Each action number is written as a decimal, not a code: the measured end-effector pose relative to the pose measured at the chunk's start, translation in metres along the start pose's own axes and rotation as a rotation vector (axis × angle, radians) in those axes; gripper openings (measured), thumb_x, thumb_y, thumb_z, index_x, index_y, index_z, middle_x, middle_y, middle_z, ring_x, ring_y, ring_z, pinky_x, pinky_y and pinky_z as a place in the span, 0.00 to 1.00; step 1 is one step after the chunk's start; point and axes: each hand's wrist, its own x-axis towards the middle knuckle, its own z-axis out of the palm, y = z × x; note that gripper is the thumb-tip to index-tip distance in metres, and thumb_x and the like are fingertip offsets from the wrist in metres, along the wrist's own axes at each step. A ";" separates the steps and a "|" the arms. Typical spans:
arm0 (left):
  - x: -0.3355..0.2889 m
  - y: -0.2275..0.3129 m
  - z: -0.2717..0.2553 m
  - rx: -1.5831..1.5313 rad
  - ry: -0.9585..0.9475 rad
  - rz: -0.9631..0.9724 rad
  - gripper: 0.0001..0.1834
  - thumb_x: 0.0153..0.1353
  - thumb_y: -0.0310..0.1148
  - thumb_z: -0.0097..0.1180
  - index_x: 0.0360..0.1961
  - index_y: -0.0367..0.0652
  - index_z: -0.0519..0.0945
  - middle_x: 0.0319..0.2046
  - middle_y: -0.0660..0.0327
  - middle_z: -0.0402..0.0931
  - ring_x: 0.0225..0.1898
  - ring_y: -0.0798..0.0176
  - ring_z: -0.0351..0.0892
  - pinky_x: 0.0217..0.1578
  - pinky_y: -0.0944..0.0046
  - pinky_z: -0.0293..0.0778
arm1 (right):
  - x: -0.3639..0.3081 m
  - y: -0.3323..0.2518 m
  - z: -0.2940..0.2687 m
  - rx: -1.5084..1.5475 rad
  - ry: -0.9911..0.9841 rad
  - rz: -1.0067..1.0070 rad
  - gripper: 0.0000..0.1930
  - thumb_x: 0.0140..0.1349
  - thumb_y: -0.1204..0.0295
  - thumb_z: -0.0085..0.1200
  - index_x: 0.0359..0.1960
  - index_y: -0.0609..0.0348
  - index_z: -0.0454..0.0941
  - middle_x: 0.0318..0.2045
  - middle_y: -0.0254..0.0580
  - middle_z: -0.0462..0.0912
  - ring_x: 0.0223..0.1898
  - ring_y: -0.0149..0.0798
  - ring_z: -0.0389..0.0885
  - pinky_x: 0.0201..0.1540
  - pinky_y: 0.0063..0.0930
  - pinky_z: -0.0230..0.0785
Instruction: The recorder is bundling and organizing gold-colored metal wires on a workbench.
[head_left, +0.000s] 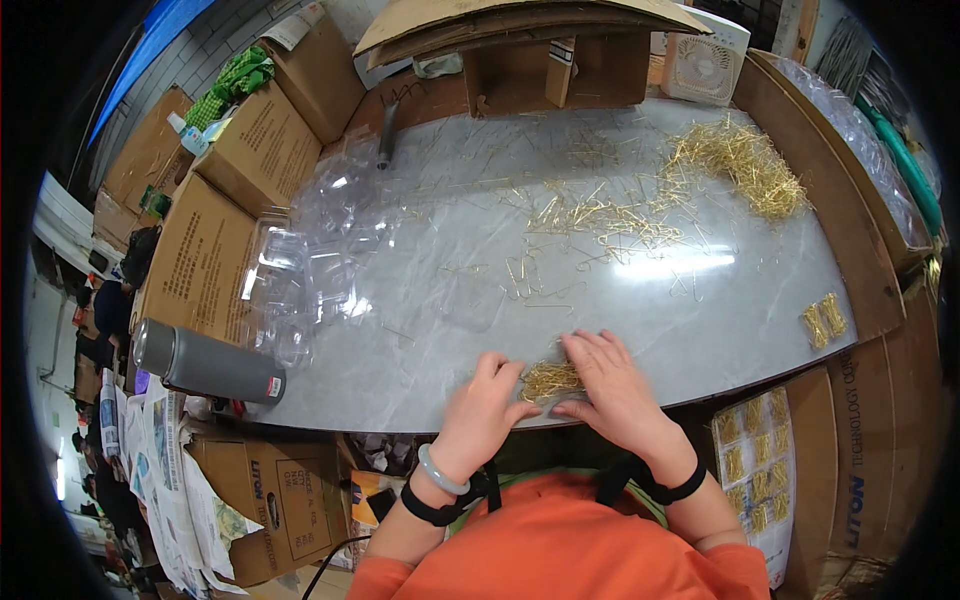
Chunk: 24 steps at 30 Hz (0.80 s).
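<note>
A small bundle of gold wire hooks (550, 381) lies near the front edge of the grey tabletop (430, 300). My left hand (485, 405) closes on its left end, with thumb and fingers curved around it. From the other side, my right hand (612, 385) grips the right end, its fingers laid over the wires and its thumb on the near side. Parts of the bundle are hidden under my fingers. Beyond my hands, loose gold hooks (610, 220) are scattered over the table. A large heap of them (745, 165) sits at the far right.
Two finished-looking bundles (824, 320) lie at the right edge. Clear plastic trays (310, 260) are piled at the left, beside a grey bottle (205, 362) lying down. Cardboard boxes (200, 275) border the left; a white fan (705, 65) stands at the back. Bundles fill a tray (755, 460) lower right.
</note>
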 end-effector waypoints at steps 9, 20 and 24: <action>0.008 -0.002 -0.004 -0.363 -0.037 0.061 0.36 0.54 0.22 0.71 0.65 0.35 0.72 0.50 0.53 0.72 0.39 0.58 0.79 0.42 0.62 0.78 | 0.007 0.005 -0.002 0.118 -0.034 -0.163 0.30 0.55 0.74 0.68 0.61 0.62 0.71 0.60 0.52 0.74 0.64 0.55 0.72 0.66 0.44 0.68; 0.015 -0.002 0.019 -0.067 0.086 0.060 0.28 0.55 0.25 0.71 0.57 0.35 0.77 0.48 0.50 0.72 0.39 0.50 0.79 0.42 0.55 0.77 | -0.003 0.001 0.010 0.002 0.108 -0.106 0.27 0.59 0.78 0.63 0.62 0.61 0.71 0.60 0.50 0.75 0.61 0.56 0.74 0.63 0.45 0.71; 0.016 0.009 0.021 -0.081 0.223 0.059 0.26 0.53 0.26 0.72 0.54 0.35 0.78 0.49 0.50 0.73 0.43 0.46 0.78 0.45 0.53 0.77 | -0.003 0.001 0.010 0.030 0.109 -0.088 0.24 0.60 0.83 0.53 0.60 0.66 0.72 0.59 0.51 0.75 0.63 0.56 0.73 0.65 0.45 0.69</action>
